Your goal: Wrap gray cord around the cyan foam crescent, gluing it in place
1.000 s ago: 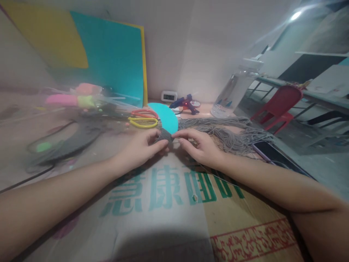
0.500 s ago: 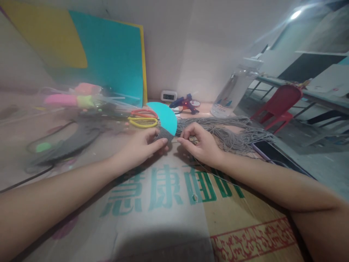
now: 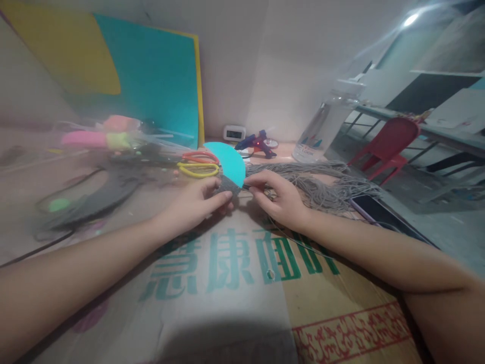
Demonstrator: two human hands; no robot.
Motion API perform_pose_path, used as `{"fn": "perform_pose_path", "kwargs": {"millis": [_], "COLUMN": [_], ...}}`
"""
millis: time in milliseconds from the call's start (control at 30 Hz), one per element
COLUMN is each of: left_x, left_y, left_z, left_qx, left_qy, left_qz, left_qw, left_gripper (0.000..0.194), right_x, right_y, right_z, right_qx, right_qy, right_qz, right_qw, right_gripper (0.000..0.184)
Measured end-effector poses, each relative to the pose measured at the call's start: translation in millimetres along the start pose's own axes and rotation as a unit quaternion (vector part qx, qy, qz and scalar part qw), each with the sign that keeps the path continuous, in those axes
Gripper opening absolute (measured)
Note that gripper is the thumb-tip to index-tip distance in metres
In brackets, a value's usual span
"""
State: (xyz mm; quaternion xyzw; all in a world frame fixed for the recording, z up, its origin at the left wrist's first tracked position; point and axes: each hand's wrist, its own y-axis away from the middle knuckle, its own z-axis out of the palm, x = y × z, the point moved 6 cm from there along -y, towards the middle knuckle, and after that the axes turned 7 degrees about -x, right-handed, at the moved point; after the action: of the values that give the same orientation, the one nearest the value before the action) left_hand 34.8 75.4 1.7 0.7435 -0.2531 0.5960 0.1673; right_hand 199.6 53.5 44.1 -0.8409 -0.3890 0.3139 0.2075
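Observation:
A round bright-blue card (image 3: 233,164) stands tilted at the middle, its lower part covered by rows of grey cord (image 3: 230,186). My left hand (image 3: 199,205) is closed on the covered lower edge, thumb in front and fingers behind. Just right of the card's edge, my right hand (image 3: 278,199) pinches the loose grey cord between thumb and forefinger; the fingertips hide most of that strand. A thin length of cord trails below the right wrist. Behind that hand spreads a loose bundle of grey cord (image 3: 329,184).
Scissors with red and yellow handles (image 3: 199,171) lie left of the card. Behind stand a small clock (image 3: 234,133), a blue glue gun (image 3: 259,144) and a clear bottle (image 3: 316,129). A phone (image 3: 390,222) lies right. Printed cardboard (image 3: 242,303) covers the table.
My right hand drew back slightly from the card with fingers curled, then its forefinger stretched toward the card's edge again. My left hand and the card have hardly moved.

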Motion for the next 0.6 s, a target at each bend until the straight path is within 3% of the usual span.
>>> {"fn": "perform_pose_path", "kwargs": {"millis": [200,333,600], "left_x": [0.7,-2.4,2.2], "left_y": [3.0,5.9,6.6], "left_z": [3.6,5.0,6.3], "left_qx": [-0.009,-0.032,-0.054], "left_qy": [-0.001,-0.02,-0.039], "left_qz": [-0.029,-0.073,-0.053], "left_qw": [1.0,0.997,0.996], "left_gripper": [0.028,0.033,0.031], "right_x": [2.0,4.2,0.1], "right_y": [-0.8,-0.9,0.7], "right_z": [4.1,1.7,-5.0], "right_qx": [-0.038,-0.02,0.027], "right_qy": [0.008,0.035,0.071], "right_qz": [-0.035,-0.042,-0.085], "right_qw": [0.999,0.998,0.993], "right_gripper": [0.033,0.035,0.031]}}
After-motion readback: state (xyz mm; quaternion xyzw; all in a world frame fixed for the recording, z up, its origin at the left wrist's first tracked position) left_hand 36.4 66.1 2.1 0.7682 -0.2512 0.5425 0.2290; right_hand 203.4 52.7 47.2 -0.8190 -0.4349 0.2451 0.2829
